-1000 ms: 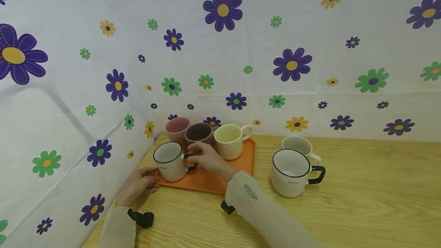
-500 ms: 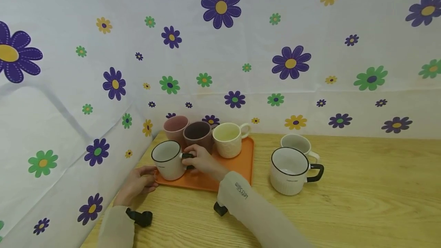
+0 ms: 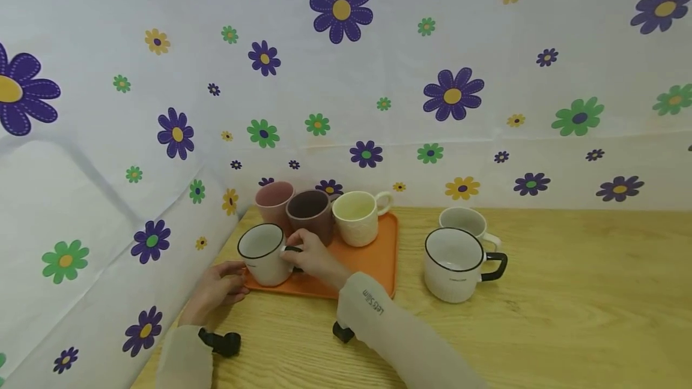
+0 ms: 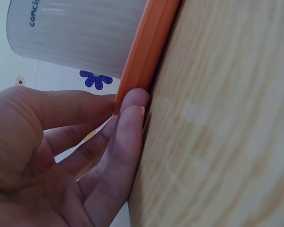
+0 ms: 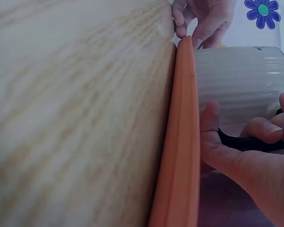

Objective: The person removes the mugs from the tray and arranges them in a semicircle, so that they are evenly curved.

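Observation:
A white mug with a black rim (image 3: 265,263) stands at the front left of the orange tray (image 3: 385,257). My right hand (image 3: 316,257) grips the mug's black handle (image 5: 248,143); in the right wrist view, fingers curl round it close to the tray edge. My left hand (image 3: 218,287) pinches the tray's front left corner, thumb at the rim and fingertips against its outer side in the left wrist view. Behind the mug on the tray stand a pink mug (image 3: 274,200), a dark mauve mug (image 3: 310,212) and a cream mug (image 3: 357,221).
To the right of the tray, on the wooden table (image 3: 567,293), stands another white mug with a black handle (image 3: 453,275). A plain white mug (image 3: 465,221) is partly hidden behind it. Flower-printed cloth (image 3: 378,65) hangs at the back and left.
My right hand's fingers have closed further round the black handle. The mug is almost where it was. My left hand stays at the tray corner, and the head view has shifted slightly.

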`<state>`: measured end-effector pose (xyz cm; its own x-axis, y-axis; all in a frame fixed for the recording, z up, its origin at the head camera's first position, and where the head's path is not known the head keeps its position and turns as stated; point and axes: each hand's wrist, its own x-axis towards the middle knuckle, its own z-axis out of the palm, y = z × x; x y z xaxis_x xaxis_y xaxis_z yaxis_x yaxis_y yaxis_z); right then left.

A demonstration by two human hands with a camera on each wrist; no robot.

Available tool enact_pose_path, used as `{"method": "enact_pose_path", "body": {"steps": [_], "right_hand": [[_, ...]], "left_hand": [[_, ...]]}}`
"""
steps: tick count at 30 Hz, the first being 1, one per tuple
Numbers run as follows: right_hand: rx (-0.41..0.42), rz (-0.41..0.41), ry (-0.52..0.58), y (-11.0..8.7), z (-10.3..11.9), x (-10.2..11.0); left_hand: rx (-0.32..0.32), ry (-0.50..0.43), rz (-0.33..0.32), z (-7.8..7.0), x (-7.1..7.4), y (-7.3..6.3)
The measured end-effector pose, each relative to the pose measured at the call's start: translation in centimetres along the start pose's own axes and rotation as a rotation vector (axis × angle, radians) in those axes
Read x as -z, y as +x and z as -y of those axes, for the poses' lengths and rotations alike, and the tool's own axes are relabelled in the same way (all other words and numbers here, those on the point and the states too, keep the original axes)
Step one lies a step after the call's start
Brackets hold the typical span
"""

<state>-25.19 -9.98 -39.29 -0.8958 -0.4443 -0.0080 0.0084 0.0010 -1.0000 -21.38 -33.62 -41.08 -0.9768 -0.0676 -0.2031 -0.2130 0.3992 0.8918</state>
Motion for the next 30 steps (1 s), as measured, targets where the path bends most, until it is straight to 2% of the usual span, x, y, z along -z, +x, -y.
{"method": "enact_pose_path", "body": {"steps": [4, 14, 22, 26, 30], "right_hand": [[0.037, 0.012, -0.003, -0.3, 0.2, 0.1], [0.056, 0.009, 0.014, -1.2, 2.0, 0.9], [0.106, -0.018, -0.019, -2.9, 3.9, 1.8], [0.113, -0.020, -0.004, -3.6, 4.9, 2.2], [0.104, -0.026, -0.010, -4.2, 5.6, 2.7]], "left_hand": [[0.000, 0.000, 0.003, 0.1, 0.1, -0.1], [-0.007, -0.012, 0.002, 0.0, 0.0, -0.2], [-0.026, -0.029, 0.017, 0.2, 0.0, 0.0], [-0.044, -0.030, 0.017, 0.4, 0.2, 0.2], [-0.035, -0.022, 0.014, 0.5, 0.2, 0.2]]}}
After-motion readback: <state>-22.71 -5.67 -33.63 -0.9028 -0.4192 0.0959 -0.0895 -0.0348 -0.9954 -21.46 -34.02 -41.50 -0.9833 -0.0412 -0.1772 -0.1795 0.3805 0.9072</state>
